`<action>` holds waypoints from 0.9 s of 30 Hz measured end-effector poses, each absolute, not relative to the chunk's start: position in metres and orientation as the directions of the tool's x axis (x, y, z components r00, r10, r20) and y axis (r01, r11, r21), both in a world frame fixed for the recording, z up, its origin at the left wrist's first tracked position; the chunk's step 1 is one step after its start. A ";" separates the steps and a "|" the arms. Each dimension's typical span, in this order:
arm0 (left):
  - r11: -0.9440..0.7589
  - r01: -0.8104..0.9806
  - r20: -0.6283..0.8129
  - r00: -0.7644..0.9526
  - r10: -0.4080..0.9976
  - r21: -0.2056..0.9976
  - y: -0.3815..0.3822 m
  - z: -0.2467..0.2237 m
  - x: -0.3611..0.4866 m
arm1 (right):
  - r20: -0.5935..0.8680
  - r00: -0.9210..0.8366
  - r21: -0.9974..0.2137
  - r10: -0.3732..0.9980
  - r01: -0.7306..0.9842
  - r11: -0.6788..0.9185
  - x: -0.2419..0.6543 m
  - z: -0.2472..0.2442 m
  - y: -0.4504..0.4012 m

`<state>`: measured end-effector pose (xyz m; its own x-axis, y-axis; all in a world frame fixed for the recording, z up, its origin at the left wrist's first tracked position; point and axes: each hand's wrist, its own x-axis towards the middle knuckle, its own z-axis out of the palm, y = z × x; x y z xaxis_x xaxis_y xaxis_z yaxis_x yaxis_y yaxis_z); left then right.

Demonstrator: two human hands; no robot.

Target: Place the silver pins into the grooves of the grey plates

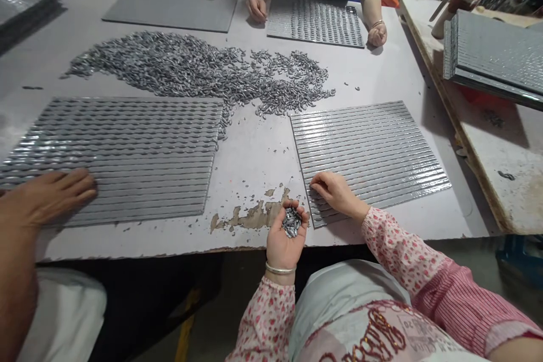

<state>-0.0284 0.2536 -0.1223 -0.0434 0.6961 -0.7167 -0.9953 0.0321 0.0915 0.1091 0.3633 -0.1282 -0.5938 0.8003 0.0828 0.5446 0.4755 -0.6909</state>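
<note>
My left hand (285, 246) is cupped palm up by the table's front edge, its fingers curled around a handful of small grey curved metallic pieces (292, 223). My right hand (337, 193) rests on the lower left part of a grey ridged board (369, 147). Its thumb and fingers are pinched together near the board's left edge, and anything between the fingertips is too small to make out. Horizontal ridges run across this board. Beyond it lies a large pile of the same grey pieces (182, 62).
A co-worker's hand (63, 195) lies on another ridged board (139, 153) at left. Across the table, people's hands work by a plain grey board (173, 5) and a partly covered board (316, 20). Stacked boards (496, 56) stand on a side table (509, 153) at right.
</note>
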 end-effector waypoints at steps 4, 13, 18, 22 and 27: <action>0.031 -0.996 -0.710 -0.034 0.703 0.078 0.254 -0.124 -0.029 | 0.083 -0.648 -0.690 0.757 0.511 0.513 0.113 -0.127 0.369; 0.020 -0.999 -0.728 -0.022 0.685 0.049 0.254 -0.126 -0.030 | 0.000 -0.745 -0.572 0.667 0.547 0.611 0.107 -0.126 0.377; 0.029 -0.998 -0.703 -0.013 0.711 0.047 0.253 -0.129 -0.031 | 0.032 -0.743 -0.465 0.668 0.581 0.668 0.103 -0.134 0.378; 0.023 -0.999 -0.673 -0.011 0.740 0.042 0.252 -0.127 -0.030 | 0.038 -0.718 -0.533 0.695 0.573 0.622 0.104 -0.127 0.376; 0.016 -0.998 -0.650 -0.031 0.760 0.066 0.255 -0.125 -0.028 | 0.117 -0.766 -0.714 0.633 0.378 0.589 0.100 -0.104 0.361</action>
<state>-0.0278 0.2547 -0.1251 -0.0307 0.7596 -0.6496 -0.9977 0.0162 0.0661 0.0996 0.3609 -0.1036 -0.7655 0.6328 0.1167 0.3781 0.5891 -0.7141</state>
